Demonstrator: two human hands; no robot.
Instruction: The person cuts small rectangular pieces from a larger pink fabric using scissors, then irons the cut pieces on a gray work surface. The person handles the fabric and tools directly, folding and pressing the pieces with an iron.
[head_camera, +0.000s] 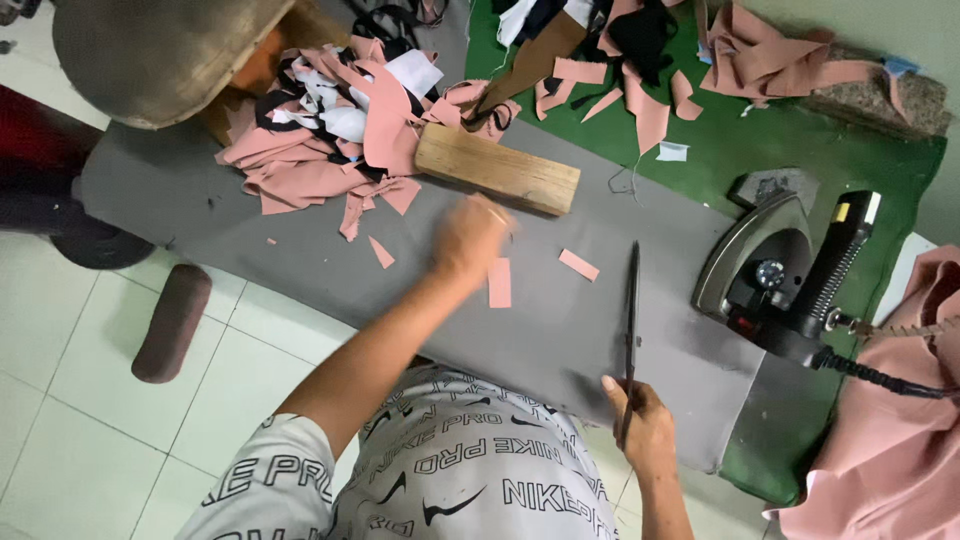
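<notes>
Left hand (470, 238): blurred, over pink strip (499, 282); grip cannot be told.
Right hand (640, 420): closed on scissors (631, 320).
Scissors axis: lengthwise, tips pointing away across grey surface (200, 200).

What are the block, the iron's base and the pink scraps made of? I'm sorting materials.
Block: bare wood, grain visible, unfinished. Iron base: dull grey metal, probably steel or aluminium. Pink scraps: thin matte fabric, limp with cut edges.

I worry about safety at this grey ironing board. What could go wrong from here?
The black scissors in the right hand point up the board, so the blurred left hand might cross the blades. The metal iron with black handle may be hot, with pink fabric scraps nearby.
</notes>
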